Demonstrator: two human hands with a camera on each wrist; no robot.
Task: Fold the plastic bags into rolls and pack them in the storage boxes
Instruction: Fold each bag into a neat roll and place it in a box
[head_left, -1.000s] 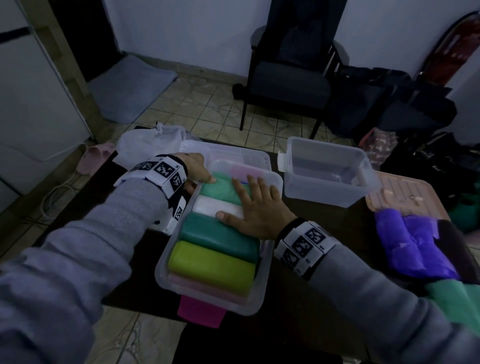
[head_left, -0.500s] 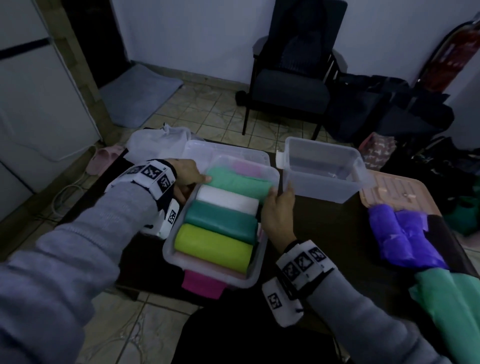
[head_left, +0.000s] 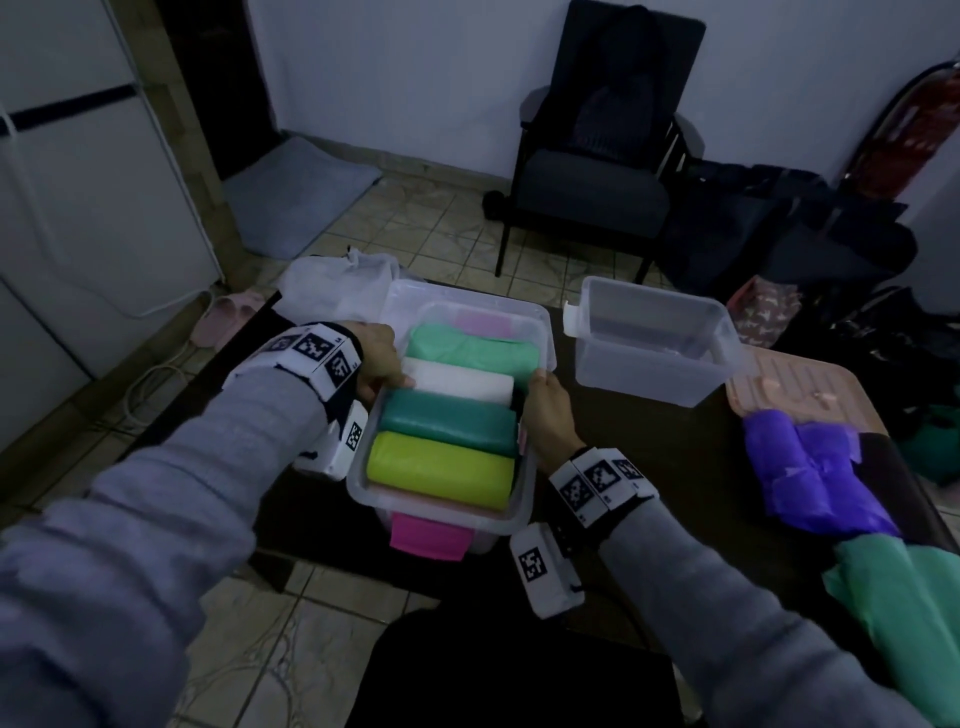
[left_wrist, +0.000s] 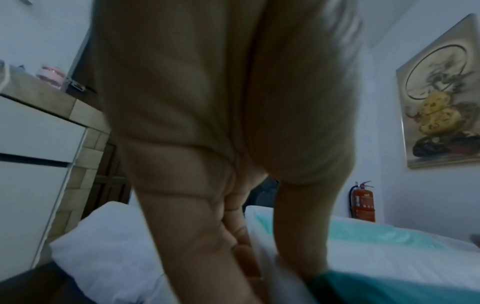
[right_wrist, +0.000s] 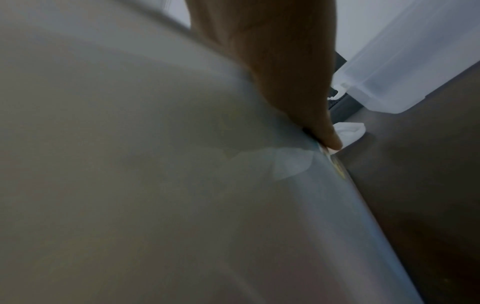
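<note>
— While both hands sit on the clear plastic storage box (head_left: 363, 480) at the middle of the dark table (head_left: 675, 457), what's the left hand (head_left: 382, 358) doing?

— It pinches the left rim, thumb over the edge by the white roll (head_left: 457, 382), fingers down the outer wall.

— And the right hand (head_left: 550, 415)?

— It's against the right rim. Its wrist camera shows one fingertip pressing the box wall; beyond that I cannot tell how the fingers lie.

— What's packed inside?

— Rolled plastic bags lying side by side: a pink roll (head_left: 483, 325) farthest, then a mint-green roll (head_left: 470, 351), the white one, a dark teal roll (head_left: 449, 421), and a lime-green roll (head_left: 441, 467) nearest. A pink latch (head_left: 428, 535) hangs on the near wall.

— Anything to the right?

— A second clear storage box (head_left: 654, 382) with nothing visible in it, then a pink ribbed lid (head_left: 795, 384), a crumpled purple plastic bag (head_left: 810, 473) and a green plastic bag (head_left: 904, 608) at the table's edge.
</note>
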